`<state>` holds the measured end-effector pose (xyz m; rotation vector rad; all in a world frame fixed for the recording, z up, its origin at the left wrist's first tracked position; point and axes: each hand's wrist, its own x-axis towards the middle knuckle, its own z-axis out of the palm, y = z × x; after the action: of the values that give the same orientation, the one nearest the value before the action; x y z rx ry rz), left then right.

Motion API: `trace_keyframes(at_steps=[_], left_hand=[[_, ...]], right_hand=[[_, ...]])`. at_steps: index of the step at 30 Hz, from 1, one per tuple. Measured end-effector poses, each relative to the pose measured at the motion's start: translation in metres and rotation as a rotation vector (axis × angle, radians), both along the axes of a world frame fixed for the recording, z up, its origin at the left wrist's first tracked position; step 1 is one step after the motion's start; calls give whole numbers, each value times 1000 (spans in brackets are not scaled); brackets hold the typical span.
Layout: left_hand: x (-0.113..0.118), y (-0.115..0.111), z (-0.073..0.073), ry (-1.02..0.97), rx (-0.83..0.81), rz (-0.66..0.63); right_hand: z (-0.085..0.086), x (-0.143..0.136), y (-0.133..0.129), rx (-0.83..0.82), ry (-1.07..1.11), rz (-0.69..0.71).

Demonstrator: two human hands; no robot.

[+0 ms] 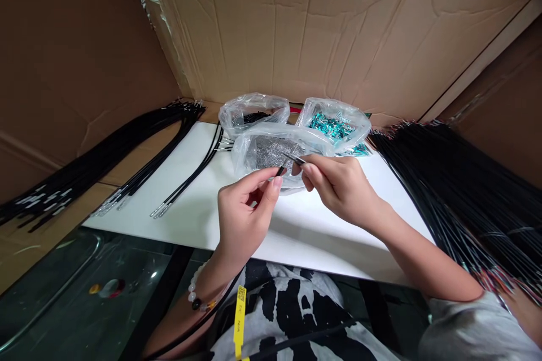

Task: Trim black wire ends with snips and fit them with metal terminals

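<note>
My left hand (248,208) is closed in a pinch on a thin black cable end (280,171), which pokes up past the thumb and forefinger. In my right hand (339,180) a pair of tweezers (295,158) is gripped, its tips pointing left just above the cable end. Whether the tips hold a tiny part is too small to tell. Right behind both hands sits a clear plastic bag (243,155) full of small silvery metal parts (271,149). My fingers cover some of its front edge.
Behind stand a bag of black parts (254,117) and a bag of teal and silver pieces (332,125). Black cables with silvery ends (186,180) lie left on the white board (322,237). More cable bundles (139,132) (457,180) flank it. Cardboard walls (296,28) enclose the table.
</note>
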<state>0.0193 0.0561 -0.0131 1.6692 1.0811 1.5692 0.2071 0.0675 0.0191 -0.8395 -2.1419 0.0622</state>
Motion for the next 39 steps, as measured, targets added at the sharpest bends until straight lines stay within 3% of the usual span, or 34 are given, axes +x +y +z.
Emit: trace_keyframes(at_steps=[9,11,14,16,19,25,27,31,34,36,39], left_hand=[[-2,4,-10,64,126,103],[-3,3,-11,65,114,100],[-5,1,-10,21,40,31],[-6,-1,-6,-34,-37,-25],[-6,-4,1,-109,-152,-113],[-7,-10,5,-114,-202,-223],[-9,-8,3,-107,-234,-250],[-13,0,-3,-173,-331,-367],[-14,3,-5,-251,-421,-442],[-14,2,-6,-307,-483,-490],[-14,0,-5,-376,-559,-552]], right_hand=[[-4,-5,-7,-114,-123,-80],[-2,-3,-5,-137,-128,-39],[2,0,-1,-227,-117,183],[5,1,0,-231,-56,251],[4,1,1,-123,29,135],[-7,0,-1,40,-124,12],[-6,1,0,2,-142,40],[3,5,5,-229,-61,293],[7,9,8,-182,-2,213],[5,11,10,-120,-52,133],[0,11,12,-102,-142,120]])
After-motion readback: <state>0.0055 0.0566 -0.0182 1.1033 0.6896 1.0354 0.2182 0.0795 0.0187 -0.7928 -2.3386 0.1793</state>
